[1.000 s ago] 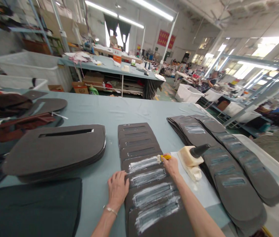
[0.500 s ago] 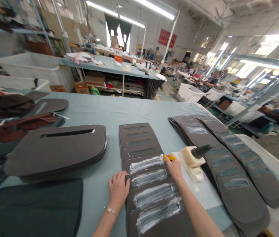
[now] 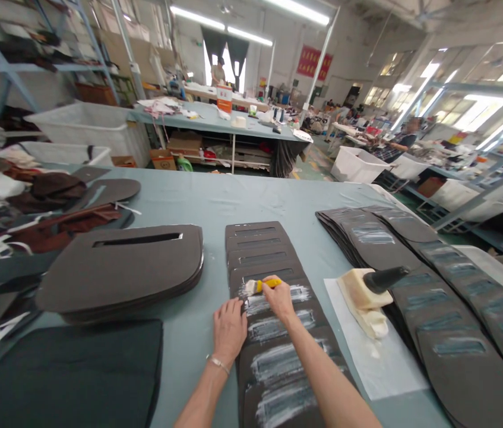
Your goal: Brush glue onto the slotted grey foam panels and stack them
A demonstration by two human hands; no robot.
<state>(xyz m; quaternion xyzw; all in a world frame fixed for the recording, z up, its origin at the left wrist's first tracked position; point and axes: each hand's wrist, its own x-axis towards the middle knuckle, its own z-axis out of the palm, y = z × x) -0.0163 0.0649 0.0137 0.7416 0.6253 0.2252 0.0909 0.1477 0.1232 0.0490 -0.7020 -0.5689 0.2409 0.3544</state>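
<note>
Fingers of my right hand point(image 3: 280, 301) pinched tight around yellow-handled paintbrush point(image 3: 258, 286); bristles left of them, on smeared slotted panel point(image 3: 255, 304), handle roughly along slot. My left hand point(image 3: 230, 326) loosely spread, gripping nothing, at panel's left edge.

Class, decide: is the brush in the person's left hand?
No, the right hand holds the brush, while the left hand rests at the edge of the dark panels.

Pale walls point(image 3: 294, 37), lit tube lights point(image 3: 250, 36), dark curtains point(image 3: 214, 43), red banner point(image 3: 315, 62)
</note>
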